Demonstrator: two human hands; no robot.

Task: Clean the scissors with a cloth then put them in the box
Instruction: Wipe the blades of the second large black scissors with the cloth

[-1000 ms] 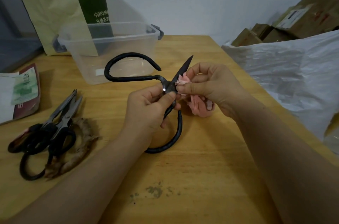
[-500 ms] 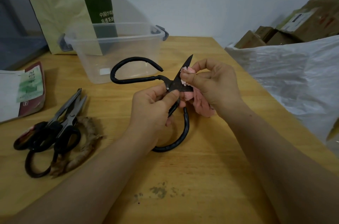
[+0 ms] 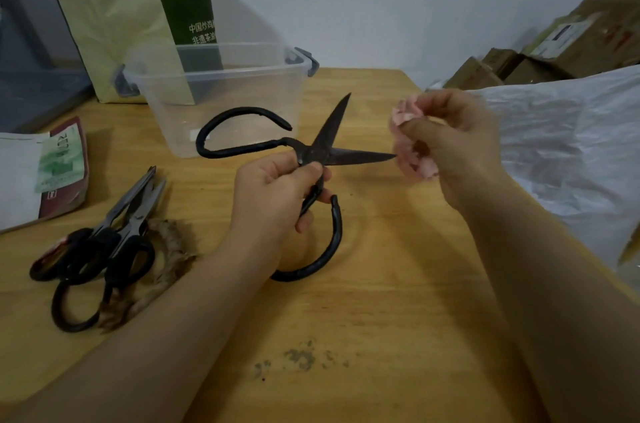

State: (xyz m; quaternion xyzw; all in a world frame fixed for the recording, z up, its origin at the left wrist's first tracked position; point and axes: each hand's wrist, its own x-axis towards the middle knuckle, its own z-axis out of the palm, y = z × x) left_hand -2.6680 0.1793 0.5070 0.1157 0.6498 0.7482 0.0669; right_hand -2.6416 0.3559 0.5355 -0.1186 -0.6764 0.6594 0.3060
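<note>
Hanging over the tabletop [image 3: 381,318], the large black scissors [image 3: 332,152] were gripped by the left hand [image 3: 277,194] at the pivot, with thumb and fingers curled round the shank of the nearer handle. The blades were spread wide, one pointed up towards the wall and the other held level towards the right. A crumpled pink cloth [image 3: 415,166] was pinched in the right hand [image 3: 460,145], which was blurred. The cloth was seen at the tip of the level blade, though contact could not be told. The clear, open-topped plastic box [image 3: 221,90] was set just behind the scissors. To the left, other scissors [image 3: 104,242] were piled on a frayed brown cord [image 3: 166,249]. A yellow-and-green paper bag [image 3: 131,6] was leaned behind the box, and a white plastic bag [image 3: 554,145] was spread at the right.
</note>
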